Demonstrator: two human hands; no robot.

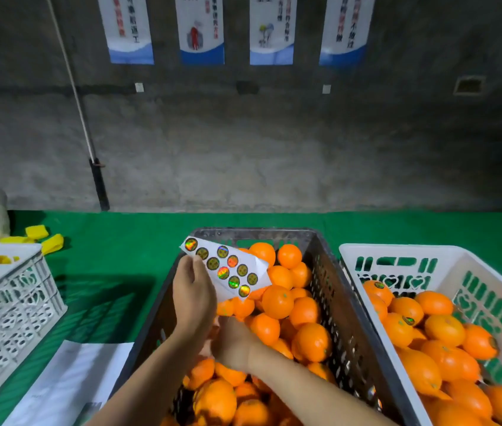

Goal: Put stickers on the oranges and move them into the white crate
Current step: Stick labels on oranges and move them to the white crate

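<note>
**Sticker sheet held over the dark crate of oranges**

Nearest the camera, two forearms cross over a dark crate (329, 302) heaped with oranges (277, 301). The right hand (232, 341) reaches low into the pile under the left wrist; its fingers are hidden, so whether it grips a fruit cannot be told. The left hand (194, 295) is raised above it, thumb and fingers pinching the edge of a white sticker sheet (228, 270) that carries round holographic stickers and hangs tilted over the far half of the crate.

Just right of the dark crate stands the white crate (403, 252), partly filled with oranges, a few showing a round sticker. To the left, white paper (68, 379) lies on the green table (114, 256), beside another white lattice crate (13, 293). Yellow pieces (45, 238) lie near the table's far left edge. Beyond stands a grey wall (274, 149) with hanging posters (200, 29).
</note>
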